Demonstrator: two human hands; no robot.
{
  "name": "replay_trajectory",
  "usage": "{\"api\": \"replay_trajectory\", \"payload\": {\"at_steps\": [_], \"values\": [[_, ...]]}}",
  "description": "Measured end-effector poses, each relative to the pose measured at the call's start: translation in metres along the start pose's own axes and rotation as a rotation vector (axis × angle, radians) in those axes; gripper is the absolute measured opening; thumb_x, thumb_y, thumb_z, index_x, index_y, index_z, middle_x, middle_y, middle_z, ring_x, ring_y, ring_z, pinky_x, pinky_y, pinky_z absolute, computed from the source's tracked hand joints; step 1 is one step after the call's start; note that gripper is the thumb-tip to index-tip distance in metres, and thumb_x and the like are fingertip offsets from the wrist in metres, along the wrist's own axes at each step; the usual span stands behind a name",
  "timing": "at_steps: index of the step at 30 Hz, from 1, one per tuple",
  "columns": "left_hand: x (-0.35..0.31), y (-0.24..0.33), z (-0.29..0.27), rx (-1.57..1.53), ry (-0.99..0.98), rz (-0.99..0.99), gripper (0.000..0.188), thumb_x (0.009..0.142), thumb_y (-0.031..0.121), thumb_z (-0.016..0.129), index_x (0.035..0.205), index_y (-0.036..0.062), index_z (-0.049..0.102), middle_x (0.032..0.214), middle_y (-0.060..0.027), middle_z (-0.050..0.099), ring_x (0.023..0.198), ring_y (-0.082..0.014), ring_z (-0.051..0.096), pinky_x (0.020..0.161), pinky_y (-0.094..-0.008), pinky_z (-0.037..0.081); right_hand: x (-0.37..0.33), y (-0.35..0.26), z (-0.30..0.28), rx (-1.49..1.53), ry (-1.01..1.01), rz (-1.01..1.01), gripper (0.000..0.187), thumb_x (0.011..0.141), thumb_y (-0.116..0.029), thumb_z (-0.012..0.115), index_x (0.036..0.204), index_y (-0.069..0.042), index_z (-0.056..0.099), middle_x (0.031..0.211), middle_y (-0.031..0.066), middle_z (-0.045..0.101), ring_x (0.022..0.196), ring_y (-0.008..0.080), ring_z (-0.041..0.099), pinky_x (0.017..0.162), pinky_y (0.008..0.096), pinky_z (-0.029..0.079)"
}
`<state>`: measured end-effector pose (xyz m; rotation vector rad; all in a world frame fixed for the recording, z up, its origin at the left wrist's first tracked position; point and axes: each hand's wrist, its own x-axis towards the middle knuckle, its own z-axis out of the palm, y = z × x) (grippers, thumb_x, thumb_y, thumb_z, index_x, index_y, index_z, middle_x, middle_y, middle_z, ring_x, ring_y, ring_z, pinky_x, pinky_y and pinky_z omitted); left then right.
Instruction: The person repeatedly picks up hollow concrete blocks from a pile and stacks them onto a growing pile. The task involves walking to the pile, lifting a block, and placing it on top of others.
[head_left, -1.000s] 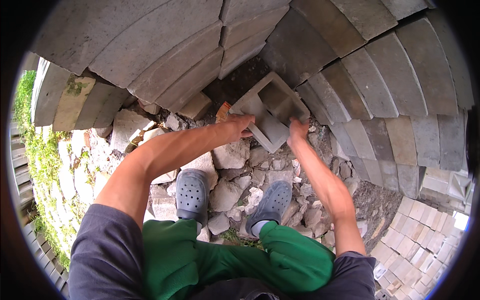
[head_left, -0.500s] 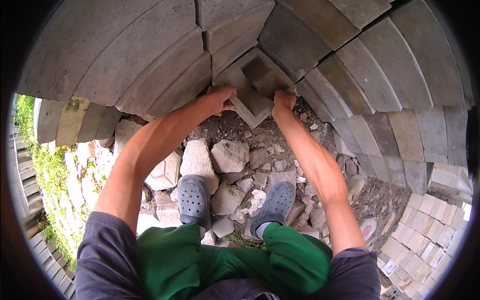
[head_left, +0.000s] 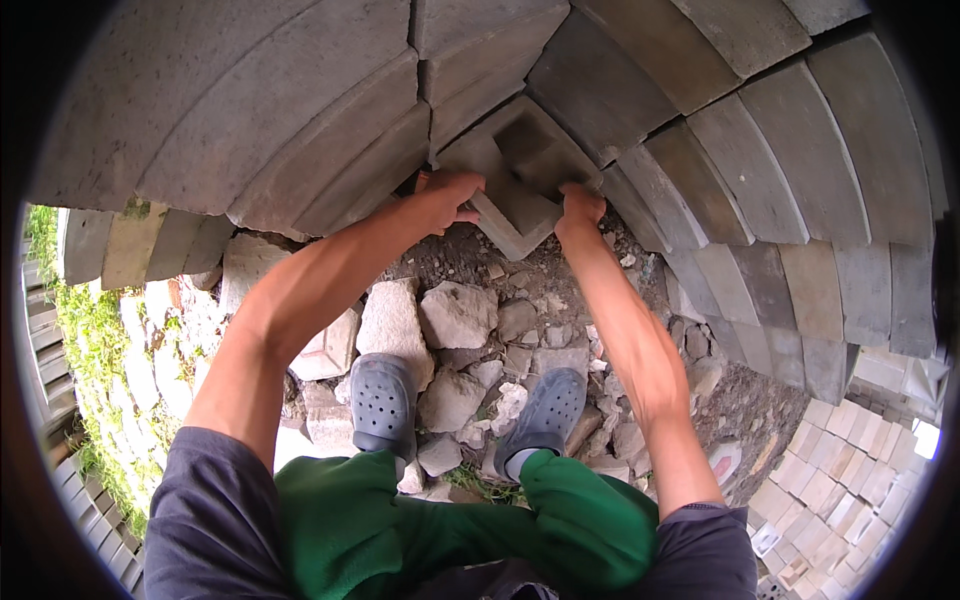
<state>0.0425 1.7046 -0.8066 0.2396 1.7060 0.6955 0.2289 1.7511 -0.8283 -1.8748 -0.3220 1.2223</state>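
Note:
A grey concrete block (head_left: 532, 207) with dark square recesses in its top sits low in the corner where two stacks of concrete slabs meet. On its left edge my left hand (head_left: 452, 198) is closed, the fingers partly hidden between block and stack. My right hand (head_left: 580, 208) grips the opposite edge, beside the right stack. The block's near corner points toward me above dark soil. Its underside is hidden, so I cannot tell whether it rests on the ground.
Left slab stack (head_left: 300, 130) and right slab stack (head_left: 800, 150) rise close around my hands. Rough stones (head_left: 458, 315) and rubble cover the ground around my grey clogs (head_left: 384, 400). Grass (head_left: 90, 350) grows at the left; pale blocks (head_left: 840, 470) lie at the lower right.
The view has shifted slightly, moving the stacks and block a little in the picture. Both hands keep their hold on the block, which stays in the corner.

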Motion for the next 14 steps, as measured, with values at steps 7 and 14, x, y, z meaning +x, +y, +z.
{"api": "replay_trajectory", "payload": {"at_steps": [7, 14], "values": [[0.004, 0.002, -0.004, 0.045, -0.044, -0.050, 0.038, 0.072, 0.014, 0.068, 0.103, -0.0038, 0.056, 0.097, -0.0145, 0.061, 0.072, -0.0303, 0.068, 0.056, -0.0288, 0.061, -0.002, 0.010, -0.003, 0.065, -0.014, -0.078, 0.063, 0.069, 0.003, 0.064, 0.129, -0.001, 0.046, 0.125, 0.0140, 0.054, 0.109, 0.0274, 0.055, 0.088, 0.0402, 0.049], [0.027, -0.008, -0.023, -0.008, -0.131, -0.066, 0.039, 0.075, 0.016, 0.066, 0.109, 0.0012, 0.053, 0.103, -0.0137, 0.059, 0.082, -0.0316, 0.068, 0.061, -0.0290, 0.062, 0.058, 0.046, 0.016, -0.456, 0.036, -0.202, 0.061, 0.080, -0.012, 0.059, 0.138, -0.011, 0.039, 0.129, 0.0147, 0.053, 0.117, 0.0279, 0.053, 0.092, 0.0366, 0.050]]}}
